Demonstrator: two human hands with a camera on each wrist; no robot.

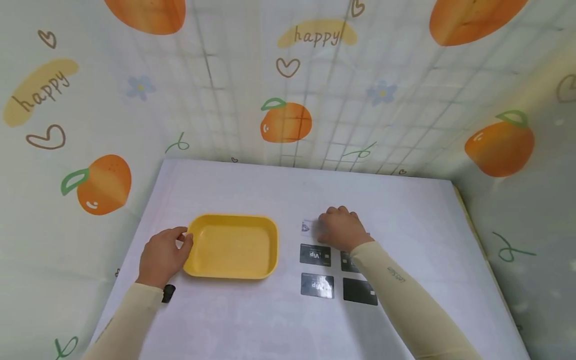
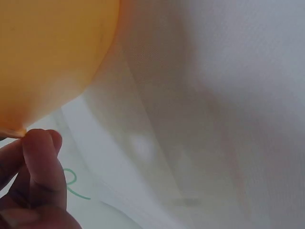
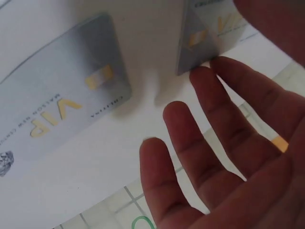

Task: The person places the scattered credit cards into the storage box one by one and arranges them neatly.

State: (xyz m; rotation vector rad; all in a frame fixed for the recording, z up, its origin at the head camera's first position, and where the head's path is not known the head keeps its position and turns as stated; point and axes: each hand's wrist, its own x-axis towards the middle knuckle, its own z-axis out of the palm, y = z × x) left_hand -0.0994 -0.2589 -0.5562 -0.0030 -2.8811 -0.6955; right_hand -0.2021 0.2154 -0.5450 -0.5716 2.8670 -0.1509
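Observation:
At the left end of the yellow tray point(image 1: 231, 247), my left hand point(image 1: 164, 254) pinches the rim between thumb and fingers. The tray's wall point(image 2: 52, 52) fills the upper left of the left wrist view. My right hand point(image 1: 343, 230) is over the far row of cards, beside a pale card point(image 1: 307, 228) it partly covers. In the right wrist view, its fingertips and thumb pinch a grey VIP card point(image 3: 195, 40), tilted up on edge. A second grey VIP card point(image 3: 66, 90) lies flat beside it.
Several dark cards lie in rows nearer me, including a VIP card point(image 1: 315, 255), a glossy one point(image 1: 317, 285) and a plain black one point(image 1: 360, 291). My right forearm point(image 1: 405, 290) partly covers another dark card point(image 1: 348, 262). Patterned cloth point(image 1: 225, 100) stands behind the white table point(image 1: 243, 187).

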